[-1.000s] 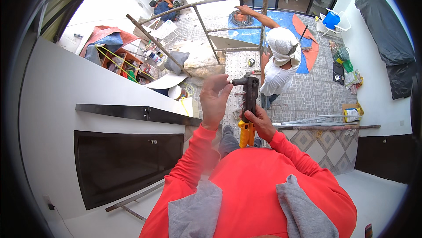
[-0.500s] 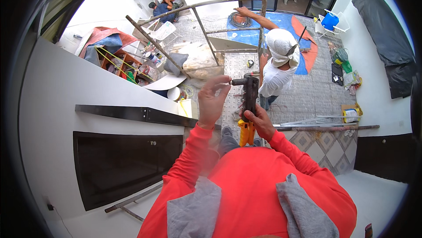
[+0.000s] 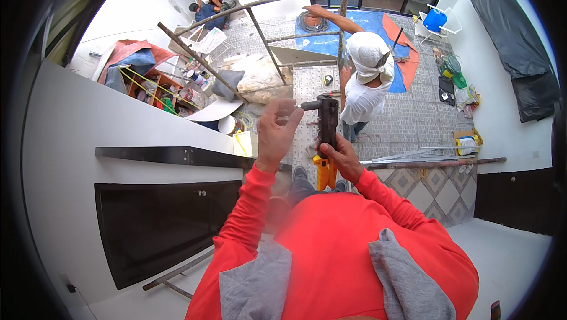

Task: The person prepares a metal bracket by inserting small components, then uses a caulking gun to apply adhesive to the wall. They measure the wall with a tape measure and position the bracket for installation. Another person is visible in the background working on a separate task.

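A black tool with a yellow handle (image 3: 325, 172) stands upright in front of my chest, a short nozzle jutting from its top toward the left. My right hand (image 3: 344, 159) is closed round the lower part of its black body. Close to the nozzle tip is my left hand (image 3: 275, 134), slightly blurred, with thumb and fingers curled together. Something small and pale shows at the tip, too small to name; the fingers partly hide it.
Below me is a dotted plank (image 3: 307, 87) with a tape measure (image 3: 328, 80) on it. Scaffold pipes (image 3: 260, 6) rise ahead. A co-worker in a white shirt (image 3: 367, 98) stands beside them, one hand on a pipe. A black ledge (image 3: 165, 156) juts from the left wall.
The whole view has shifted slightly, so the surroundings sit further left. My left fingers have drawn back a little from the nozzle tip; my right hand keeps its grip on the tool.
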`<state>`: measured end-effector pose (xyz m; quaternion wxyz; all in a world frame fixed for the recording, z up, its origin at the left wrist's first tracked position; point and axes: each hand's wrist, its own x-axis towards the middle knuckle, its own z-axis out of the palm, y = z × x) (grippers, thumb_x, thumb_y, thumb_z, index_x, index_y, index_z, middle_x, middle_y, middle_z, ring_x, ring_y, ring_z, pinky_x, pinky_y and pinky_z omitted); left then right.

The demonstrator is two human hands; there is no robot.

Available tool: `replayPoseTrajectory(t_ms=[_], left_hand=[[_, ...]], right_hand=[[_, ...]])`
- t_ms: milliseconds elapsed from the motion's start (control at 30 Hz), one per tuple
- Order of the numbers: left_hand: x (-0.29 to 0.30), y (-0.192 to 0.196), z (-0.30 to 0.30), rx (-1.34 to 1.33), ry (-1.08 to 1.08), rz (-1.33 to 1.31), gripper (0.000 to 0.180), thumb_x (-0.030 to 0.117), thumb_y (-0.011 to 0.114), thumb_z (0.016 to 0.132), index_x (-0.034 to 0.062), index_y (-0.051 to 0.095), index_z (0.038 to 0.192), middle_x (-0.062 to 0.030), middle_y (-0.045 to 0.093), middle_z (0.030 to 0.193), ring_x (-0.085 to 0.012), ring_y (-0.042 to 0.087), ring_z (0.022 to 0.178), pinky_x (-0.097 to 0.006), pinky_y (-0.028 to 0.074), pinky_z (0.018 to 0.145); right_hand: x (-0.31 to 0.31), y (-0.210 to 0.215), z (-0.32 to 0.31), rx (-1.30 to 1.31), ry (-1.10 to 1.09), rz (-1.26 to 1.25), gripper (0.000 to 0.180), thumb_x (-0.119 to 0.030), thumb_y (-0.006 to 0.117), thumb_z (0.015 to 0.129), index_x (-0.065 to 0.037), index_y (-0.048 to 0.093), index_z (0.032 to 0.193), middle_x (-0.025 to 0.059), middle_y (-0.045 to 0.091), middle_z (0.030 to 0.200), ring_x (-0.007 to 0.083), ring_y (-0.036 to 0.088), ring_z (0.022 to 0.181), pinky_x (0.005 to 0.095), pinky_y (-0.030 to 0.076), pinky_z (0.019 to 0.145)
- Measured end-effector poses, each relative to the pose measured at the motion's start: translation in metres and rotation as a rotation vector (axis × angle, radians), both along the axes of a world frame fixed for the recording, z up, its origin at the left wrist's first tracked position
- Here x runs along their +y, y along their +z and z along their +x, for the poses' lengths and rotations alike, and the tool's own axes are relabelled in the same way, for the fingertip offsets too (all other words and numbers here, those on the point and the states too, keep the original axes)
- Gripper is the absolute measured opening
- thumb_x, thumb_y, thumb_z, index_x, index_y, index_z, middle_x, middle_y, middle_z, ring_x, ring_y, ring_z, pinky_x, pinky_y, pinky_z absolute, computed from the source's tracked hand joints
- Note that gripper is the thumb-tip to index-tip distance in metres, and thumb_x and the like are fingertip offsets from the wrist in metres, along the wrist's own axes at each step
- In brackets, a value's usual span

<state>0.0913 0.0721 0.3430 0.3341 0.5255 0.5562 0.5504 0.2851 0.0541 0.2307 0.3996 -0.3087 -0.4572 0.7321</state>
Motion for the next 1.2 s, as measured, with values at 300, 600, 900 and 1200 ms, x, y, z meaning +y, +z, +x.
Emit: replayPoseTrajectory(t_ms=[300, 600, 900, 1200], left_hand=[[0.002, 0.001, 0.001, 0.133, 0.028, 0.070, 0.014, 0.011, 0.076, 0.091, 0.0017, 0.072, 0.101, -0.0067, 0.073, 0.098, -0.0120, 0.068, 0.085, -0.028, 0.054, 0.069], [0.000, -0.003, 0.004, 0.102, 0.045, 0.096, 0.015, 0.014, 0.074, 0.094, 0.0016, 0.072, 0.103, -0.0043, 0.073, 0.084, -0.0103, 0.066, 0.073, -0.027, 0.053, 0.069], [0.000, -0.009, 0.009, 0.050, 0.045, 0.126, 0.014, 0.013, 0.073, 0.094, 0.0028, 0.071, 0.104, -0.0024, 0.071, 0.084, -0.0104, 0.068, 0.076, -0.026, 0.054, 0.070], [-0.004, -0.014, 0.008, 0.044, -0.051, 0.161, 0.017, 0.009, 0.070, 0.097, 0.0030, 0.067, 0.113, -0.0013, 0.069, 0.093, -0.0087, 0.065, 0.084, -0.022, 0.051, 0.070]], right_hand=[[0.001, -0.001, 0.002, -0.001, -0.011, 0.026, 0.033, -0.029, 0.065, 0.103, -0.004, 0.058, 0.124, 0.0024, 0.067, 0.105, 0.0087, 0.061, 0.097, 0.0262, 0.050, 0.089], [-0.001, 0.004, 0.001, -0.008, -0.037, 0.013, 0.033, -0.027, 0.065, 0.103, -0.004, 0.056, 0.125, 0.0029, 0.067, 0.106, 0.0087, 0.062, 0.097, 0.0264, 0.051, 0.088], [-0.001, 0.003, 0.005, -0.057, -0.001, -0.019, 0.039, -0.029, 0.066, 0.103, -0.003, 0.055, 0.129, 0.0037, 0.067, 0.109, 0.0096, 0.063, 0.101, 0.0268, 0.052, 0.091], [-0.004, 0.016, 0.006, 0.008, -0.013, 0.012, 0.033, -0.031, 0.068, 0.101, -0.006, 0.056, 0.120, -0.0027, 0.056, 0.095, 0.0065, 0.054, 0.086, 0.0265, 0.049, 0.078]])
